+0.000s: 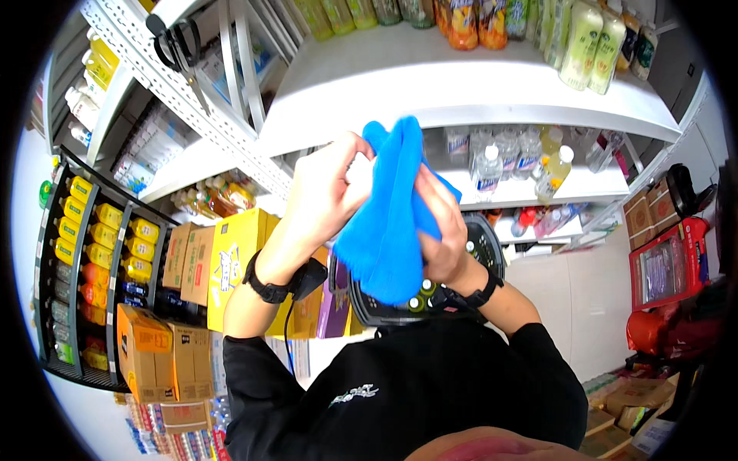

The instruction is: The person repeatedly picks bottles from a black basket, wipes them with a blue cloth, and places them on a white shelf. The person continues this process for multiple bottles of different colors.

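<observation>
A folded blue cloth [392, 219] is held up in front of my chest, between my two hands. My left hand [328, 187] grips its upper left edge with thumb and fingers. On the other side my right hand [444, 225] holds the cloth, its fingers partly behind a fold. Below the cloth stands a black plastic basket [494, 242] with several round-capped bottles in it, partly hidden by the cloth and my right arm. Beyond the cloth is a white metal shelf [357, 92].
Drink bottles [588, 49] line the shelf's back, more bottles [489, 170] stand on the tier below. Scissors [183, 55] hang on the perforated upright at left. Yellow carton [230, 265] and cardboard boxes [190, 360] stand left; a red case [663, 265] lies right.
</observation>
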`<state>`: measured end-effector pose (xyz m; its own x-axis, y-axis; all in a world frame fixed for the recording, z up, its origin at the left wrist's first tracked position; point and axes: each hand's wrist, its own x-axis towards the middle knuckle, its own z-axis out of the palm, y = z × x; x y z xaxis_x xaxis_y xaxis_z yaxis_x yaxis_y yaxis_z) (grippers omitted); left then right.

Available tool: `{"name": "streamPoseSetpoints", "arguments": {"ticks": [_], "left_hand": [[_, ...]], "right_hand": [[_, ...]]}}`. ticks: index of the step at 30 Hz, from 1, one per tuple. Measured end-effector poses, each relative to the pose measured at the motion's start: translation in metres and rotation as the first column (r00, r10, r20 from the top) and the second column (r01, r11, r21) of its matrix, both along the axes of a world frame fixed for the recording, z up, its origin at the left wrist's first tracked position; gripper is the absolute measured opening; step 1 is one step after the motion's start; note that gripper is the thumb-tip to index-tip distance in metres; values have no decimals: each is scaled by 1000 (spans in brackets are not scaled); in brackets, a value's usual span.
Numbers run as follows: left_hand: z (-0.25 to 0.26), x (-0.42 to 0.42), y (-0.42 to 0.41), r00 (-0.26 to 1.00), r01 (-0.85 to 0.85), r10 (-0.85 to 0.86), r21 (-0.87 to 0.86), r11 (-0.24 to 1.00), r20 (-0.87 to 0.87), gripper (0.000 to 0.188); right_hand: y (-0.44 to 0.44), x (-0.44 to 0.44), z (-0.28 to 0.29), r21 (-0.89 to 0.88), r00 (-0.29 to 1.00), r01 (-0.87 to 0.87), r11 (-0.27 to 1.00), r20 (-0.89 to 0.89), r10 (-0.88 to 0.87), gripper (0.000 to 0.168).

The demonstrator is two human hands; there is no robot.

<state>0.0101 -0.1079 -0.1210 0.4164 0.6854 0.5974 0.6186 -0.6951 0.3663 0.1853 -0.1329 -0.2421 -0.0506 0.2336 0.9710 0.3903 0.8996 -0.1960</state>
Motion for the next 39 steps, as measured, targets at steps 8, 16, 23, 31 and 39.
{"name": "streamPoseSetpoints", "arguments": {"ticks": [8,16,23,31,39], "left_hand": [[103,-14,67,995,-104,101,274,956,25,25],[128,-29,174,961,-231,260,246,941,-93,38],[124,-47,225,958,-214,249,224,951,-145,44],[106,-43,221,973,-216,227,185,959,-44,56],[2,-107,227,931,-263,268,-53,963,247,56]], "right_hand": [[49,66,22,61,853,348,935,392,-343,34],[150,136,59,-293,859,491,820,322,-399,51],[148,134,53,-183,815,537,823,366,-450,53],[172,136,80,-92,610,617,782,683,-401,58],[199,89,163,-80,371,744,663,876,-309,79]]}}
